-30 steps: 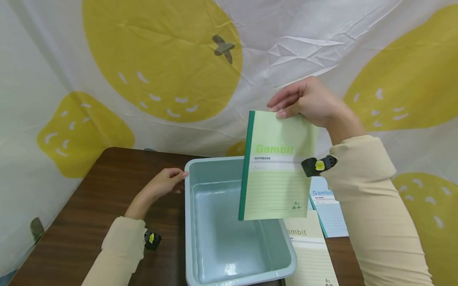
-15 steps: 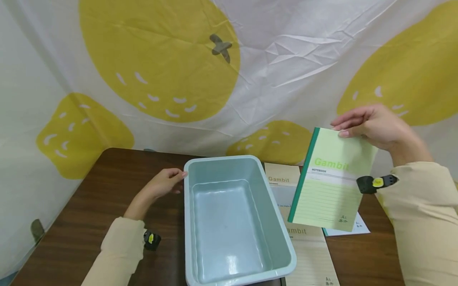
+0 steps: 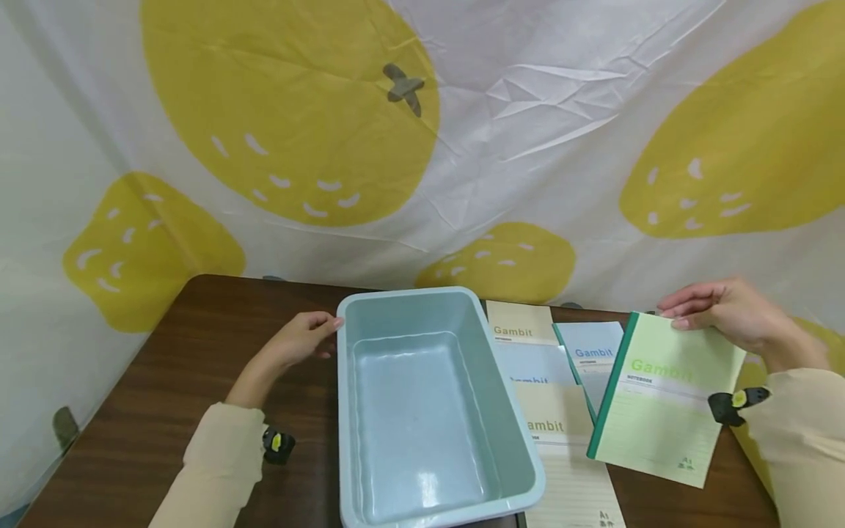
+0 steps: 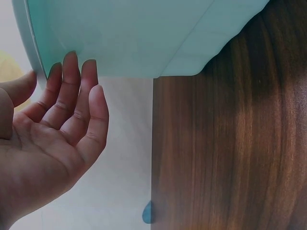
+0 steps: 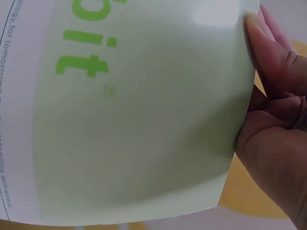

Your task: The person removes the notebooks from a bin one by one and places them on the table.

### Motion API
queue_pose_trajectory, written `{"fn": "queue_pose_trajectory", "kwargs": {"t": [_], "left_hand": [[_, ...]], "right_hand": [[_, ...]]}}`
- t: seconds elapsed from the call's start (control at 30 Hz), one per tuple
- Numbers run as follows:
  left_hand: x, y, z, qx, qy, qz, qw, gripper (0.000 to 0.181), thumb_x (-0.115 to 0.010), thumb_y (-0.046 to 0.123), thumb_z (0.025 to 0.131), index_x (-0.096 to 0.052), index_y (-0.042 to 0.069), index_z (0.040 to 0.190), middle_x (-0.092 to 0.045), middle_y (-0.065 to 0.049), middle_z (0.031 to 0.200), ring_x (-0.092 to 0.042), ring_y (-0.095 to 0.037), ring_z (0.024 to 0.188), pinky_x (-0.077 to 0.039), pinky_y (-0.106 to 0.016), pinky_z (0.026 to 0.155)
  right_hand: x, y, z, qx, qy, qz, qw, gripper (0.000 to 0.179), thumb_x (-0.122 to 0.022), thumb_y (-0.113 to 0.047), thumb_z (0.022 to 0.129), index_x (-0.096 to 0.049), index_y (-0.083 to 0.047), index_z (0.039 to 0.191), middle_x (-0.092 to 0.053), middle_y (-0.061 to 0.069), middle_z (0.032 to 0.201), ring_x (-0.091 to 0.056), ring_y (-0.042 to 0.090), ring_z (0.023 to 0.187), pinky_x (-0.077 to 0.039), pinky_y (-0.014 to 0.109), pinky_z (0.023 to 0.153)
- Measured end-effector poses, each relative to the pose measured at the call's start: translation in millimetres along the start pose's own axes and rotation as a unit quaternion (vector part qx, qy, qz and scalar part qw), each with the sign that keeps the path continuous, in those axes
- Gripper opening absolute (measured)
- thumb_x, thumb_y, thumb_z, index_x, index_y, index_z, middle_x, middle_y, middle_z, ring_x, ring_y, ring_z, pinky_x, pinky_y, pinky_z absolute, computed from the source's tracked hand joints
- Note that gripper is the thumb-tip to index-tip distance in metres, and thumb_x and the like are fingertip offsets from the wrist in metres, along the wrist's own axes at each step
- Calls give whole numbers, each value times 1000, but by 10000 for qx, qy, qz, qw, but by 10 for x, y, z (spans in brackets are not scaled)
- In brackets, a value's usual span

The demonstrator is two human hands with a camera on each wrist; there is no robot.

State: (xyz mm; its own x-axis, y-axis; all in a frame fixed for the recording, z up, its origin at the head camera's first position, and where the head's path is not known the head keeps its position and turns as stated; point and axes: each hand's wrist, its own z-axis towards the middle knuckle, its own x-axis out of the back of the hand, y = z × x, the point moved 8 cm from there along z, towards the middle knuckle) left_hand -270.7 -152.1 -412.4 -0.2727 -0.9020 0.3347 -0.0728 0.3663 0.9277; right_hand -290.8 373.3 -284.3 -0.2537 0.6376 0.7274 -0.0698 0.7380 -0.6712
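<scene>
My right hand [image 3: 739,319] pinches a pale green notebook [image 3: 660,422] by its top edge, thumb on the front cover. The notebook has a dark green spine and slants down over the table's right side. In the right wrist view its cover [image 5: 144,120] fills most of the picture, with the thumb [image 5: 273,52] at the edge. My left hand [image 3: 300,345] holds the rim of a light blue plastic bin [image 3: 439,506] at its left far corner. Seen from the left wrist, the thumb [image 4: 24,88] is at the rim and the fingers lie by the outer wall.
Right of the bin lie several notebooks: a cream one [image 3: 568,477] in front, another cream one [image 3: 518,317] at the back, a blue one [image 3: 531,361] between them, and a blue one [image 3: 590,345] partly behind the green notebook. A fruit-patterned cloth [image 3: 462,147] hangs behind the dark wooden table [image 3: 165,411].
My right hand has carried the green notebook from above the bin to the right and down, over the table's right side. The left hand has stayed at the bin's rim.
</scene>
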Motion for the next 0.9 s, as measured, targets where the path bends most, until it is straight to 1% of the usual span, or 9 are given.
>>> {"fn": "queue_pose_trajectory", "kwargs": {"t": [0.1,0.17,0.27,0.37,0.43,0.57,0.67,0.8,0.9], "left_hand": [[3,-11,-7,10,7,-5,10000,34,-45,23,97,-55,-8,106,-59,-14,93,-59,-26,84,-50,-40,77],[4,-15,-8,18,1,-14,10000,34,-45,23,97,-55,-8,106,-59,-13,92,-59,-26,83,-50,-39,77],[9,-13,-11,7,4,-2,10000,34,-44,24,97,-56,-8,106,-59,-13,92,-59,-24,83,-50,-39,77],[12,-13,-9,-8,-13,7,10000,35,-45,25,97,-56,-8,106,-59,-12,92,-59,-23,83,-50,-40,77],[16,-18,-8,-22,-10,11,10000,35,-45,25,97,-56,-8,105,-59,-12,92,-59,-23,82,-50,-40,77],[13,-34,-9,-85,7,38,10000,37,-44,27,97,-56,-8,104,-59,-12,90,-59,-23,82,-50,-40,78],[17,-71,-19,-34,91,197,9998,42,-44,34,97,-57,-7,101,-60,-12,87,-58,-23,80,-50,-39,77],[26,-133,-28,68,162,411,9990,51,-43,43,95,-58,-5,98,-61,-11,83,-59,-22,78,-51,-39,75],[50,-172,-29,53,170,389,9991,52,-40,43,96,-57,-7,98,-61,-12,83,-60,-22,78,-51,-40,74]], "right_hand": [[-70,180,-39,-95,-145,-131,9998,29,-66,-2,80,-60,10,107,-69,5,85,-64,18,72,-50,29,59],[-125,285,-53,-106,-262,-206,9994,29,-64,0,81,-59,11,107,-68,7,86,-64,19,72,-50,29,58],[-202,412,-54,31,-304,-153,9994,28,-65,1,80,-59,13,105,-68,7,85,-64,17,72,-50,28,59],[-257,485,-32,165,-237,-139,9995,28,-65,1,79,-59,13,104,-68,6,86,-64,12,75,-49,24,61],[-289,511,-6,130,-166,-209,9996,28,-64,2,80,-59,12,105,-68,7,88,-63,10,76,-48,24,63],[-357,518,65,59,16,-585,9983,27,-61,1,83,-60,9,108,-67,12,92,-60,8,78,-46,23,65],[-422,551,110,54,205,-740,9970,27,-60,-2,85,-59,7,111,-66,16,98,-58,4,80,-45,21,67],[-541,657,154,-68,385,-379,9985,32,-60,-6,88,-55,8,116,-61,21,107,-59,2,84,-46,19,71],[-656,732,162,-150,448,-53,9989,34,-58,-12,89,-54,7,117,-59,22,111,-60,16,92,-47,30,79]]}}
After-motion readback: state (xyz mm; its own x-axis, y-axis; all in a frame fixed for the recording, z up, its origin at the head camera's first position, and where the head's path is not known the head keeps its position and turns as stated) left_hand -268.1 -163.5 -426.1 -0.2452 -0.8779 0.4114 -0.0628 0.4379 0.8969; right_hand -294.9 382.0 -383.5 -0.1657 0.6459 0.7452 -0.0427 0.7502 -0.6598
